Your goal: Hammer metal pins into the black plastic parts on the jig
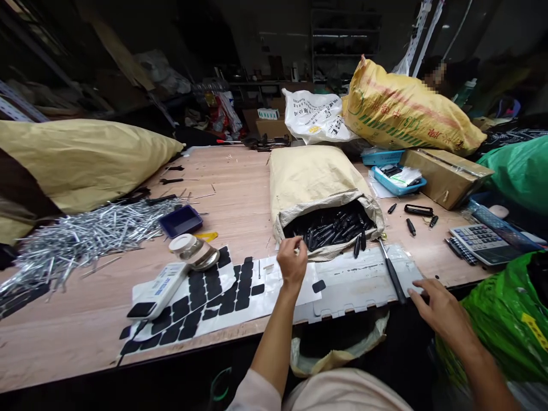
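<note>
My left hand [293,261] is raised at the front left of an open beige sack [314,174], its fingers curled together. Whatever may be in that pinch is hidden. Inside the sack's mouth lie many slim black plastic handle-like pieces [336,228]. My right hand [443,311] hovers by the table's front edge with its fingers apart, holding nothing. Just left of it rests a tool with a black handle [394,279] and a metal shaft, on a pale plastic sheet [355,285]. White sheets with black adhesive pads [240,291] lie left of my left hand.
At left are a heap of metal rods [107,231], a dark blue tray [180,221], a clear jar [194,251] and a white box-shaped device [160,291]. To the right are a cardboard box [447,174], a calculator [486,240] and a green bag [509,314].
</note>
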Demonstrator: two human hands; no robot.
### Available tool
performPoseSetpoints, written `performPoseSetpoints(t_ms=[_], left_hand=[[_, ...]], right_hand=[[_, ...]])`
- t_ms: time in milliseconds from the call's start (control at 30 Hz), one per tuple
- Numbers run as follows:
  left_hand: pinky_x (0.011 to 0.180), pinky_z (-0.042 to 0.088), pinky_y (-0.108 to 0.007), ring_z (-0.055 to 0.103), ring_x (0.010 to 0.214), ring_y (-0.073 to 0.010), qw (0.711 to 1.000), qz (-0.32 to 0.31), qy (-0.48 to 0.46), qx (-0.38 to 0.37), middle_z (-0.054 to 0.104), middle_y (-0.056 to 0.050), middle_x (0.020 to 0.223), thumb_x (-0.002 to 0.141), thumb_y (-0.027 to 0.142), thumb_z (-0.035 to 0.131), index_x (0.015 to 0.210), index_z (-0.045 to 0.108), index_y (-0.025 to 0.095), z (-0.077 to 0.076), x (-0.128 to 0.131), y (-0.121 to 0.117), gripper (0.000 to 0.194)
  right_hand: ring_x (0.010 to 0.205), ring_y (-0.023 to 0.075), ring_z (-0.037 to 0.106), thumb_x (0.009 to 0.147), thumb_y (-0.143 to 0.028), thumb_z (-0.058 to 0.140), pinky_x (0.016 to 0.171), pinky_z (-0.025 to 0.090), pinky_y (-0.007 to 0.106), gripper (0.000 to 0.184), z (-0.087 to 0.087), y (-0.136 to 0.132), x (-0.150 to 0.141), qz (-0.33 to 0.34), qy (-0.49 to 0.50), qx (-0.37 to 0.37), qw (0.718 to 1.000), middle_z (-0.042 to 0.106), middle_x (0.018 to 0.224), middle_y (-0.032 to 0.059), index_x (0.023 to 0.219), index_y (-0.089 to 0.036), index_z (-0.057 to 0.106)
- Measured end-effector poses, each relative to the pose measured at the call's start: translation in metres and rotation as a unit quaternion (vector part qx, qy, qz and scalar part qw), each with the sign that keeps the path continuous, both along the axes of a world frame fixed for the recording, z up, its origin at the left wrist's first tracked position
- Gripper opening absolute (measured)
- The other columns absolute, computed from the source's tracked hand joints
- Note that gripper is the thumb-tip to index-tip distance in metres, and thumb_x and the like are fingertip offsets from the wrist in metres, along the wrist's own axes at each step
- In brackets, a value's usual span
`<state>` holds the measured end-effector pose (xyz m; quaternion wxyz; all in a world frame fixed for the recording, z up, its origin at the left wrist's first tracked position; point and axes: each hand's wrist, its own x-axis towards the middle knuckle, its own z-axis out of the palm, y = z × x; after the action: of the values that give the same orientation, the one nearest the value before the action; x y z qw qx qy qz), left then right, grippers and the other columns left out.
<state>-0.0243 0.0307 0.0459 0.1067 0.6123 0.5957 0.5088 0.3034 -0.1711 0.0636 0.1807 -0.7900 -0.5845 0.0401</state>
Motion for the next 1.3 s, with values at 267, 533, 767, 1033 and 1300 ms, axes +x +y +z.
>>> performPoseSetpoints(t_ms=[267, 533, 767, 1033, 1300], left_hand=[[0.086, 0.050, -0.034, 0.066, 0.095, -0.0255, 0.936, -0.004, 0.185, -0.298, 0.068, -0.015, 0.105, 0.083, 0.025, 0.066, 0.093, 0.076, 0.014, 0.000, 0.031, 0.051, 0.018], [0.087, 0.048, -0.039, 0.061, 0.103, -0.0281, 0.978, 0.023, 0.156, -0.139, 0.066, -0.012, 0.107, 0.090, 0.032, 0.060, 0.104, 0.067, 0.019, 0.004, 0.024, 0.032, 0.020], [0.081, 0.045, -0.036, 0.058, 0.092, -0.0230, 0.942, -0.247, 0.217, -0.067, 0.068, -0.006, 0.097, 0.093, 0.029, 0.060, 0.105, 0.063, 0.021, -0.005, 0.053, -0.048, 0.015], [0.091, 0.044, -0.038, 0.054, 0.098, -0.0233, 0.913, -0.357, 0.167, -0.104, 0.066, -0.005, 0.097, 0.081, 0.028, 0.076, 0.112, 0.070, 0.023, -0.042, 0.071, -0.073, 0.031], [0.091, 0.043, -0.038, 0.053, 0.096, -0.0233, 0.927, -0.321, 0.143, -0.132, 0.063, -0.004, 0.086, 0.081, 0.029, 0.075, 0.098, 0.075, 0.023, -0.045, 0.065, -0.074, 0.018]], right_hand=[[0.096, 0.0232, 0.066, 0.094, -0.038, 0.055, 0.080, 0.050, 0.032, 0.035, -0.026, 0.034, -0.031, -0.018, 0.011, -0.018, 1.000, 0.067, 0.112, 0.0095, 0.123, -0.019, 0.062], [0.092, 0.0262, 0.067, 0.099, -0.033, 0.051, 0.074, 0.046, 0.033, 0.032, -0.019, 0.065, -0.040, -0.068, -0.051, -0.129, 0.988, 0.063, 0.119, 0.0160, 0.124, -0.014, 0.060], [0.108, 0.0298, 0.065, 0.100, -0.028, 0.041, 0.090, 0.048, 0.038, 0.047, -0.024, 0.051, -0.017, -0.062, 0.048, -0.109, 0.991, 0.063, 0.129, 0.0181, 0.144, -0.013, 0.048], [0.101, 0.0257, 0.067, 0.092, -0.038, 0.050, 0.088, 0.054, 0.038, 0.049, -0.021, -0.011, 0.002, -0.083, 0.254, 0.083, 0.960, 0.070, 0.120, 0.0132, 0.135, -0.017, 0.060], [0.056, 0.0138, 0.056, 0.097, -0.049, 0.047, 0.053, 0.052, 0.026, 0.056, -0.010, -0.049, -0.061, -0.014, 0.403, 0.076, 0.912, 0.066, 0.082, 0.0022, 0.145, -0.019, 0.048]])
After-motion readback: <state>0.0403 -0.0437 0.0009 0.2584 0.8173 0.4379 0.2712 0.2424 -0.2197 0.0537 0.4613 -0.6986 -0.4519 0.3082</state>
